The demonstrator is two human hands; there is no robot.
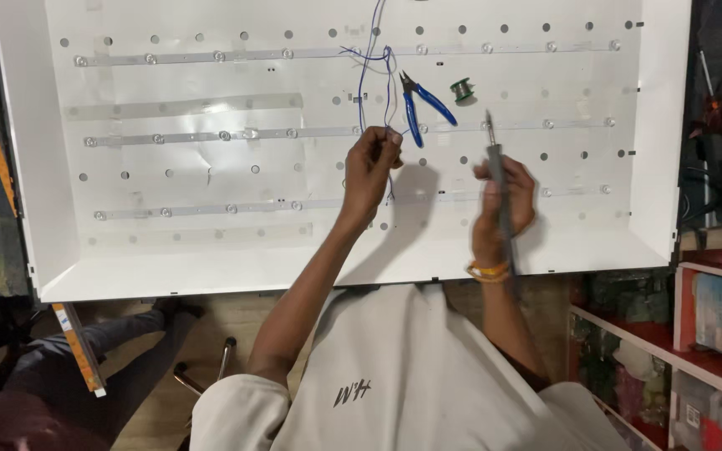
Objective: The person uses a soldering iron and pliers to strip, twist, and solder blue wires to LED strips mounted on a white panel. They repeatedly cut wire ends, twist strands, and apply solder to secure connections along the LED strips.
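White backlight panel (pixel 211 250) with three LED strips across. Left hand (pixel 369 171) over panel centre, fingertips (pixel 390 138) pinched on thin blue wires (pixel 363 83) running up from grip. Blue-handled cutters (pixel 419 104) and green solder spool (pixel 461 89) just beyond. Right hand (pixel 503 205) closed around soldering iron (pixel 495 159), tip upward, clear of wires.
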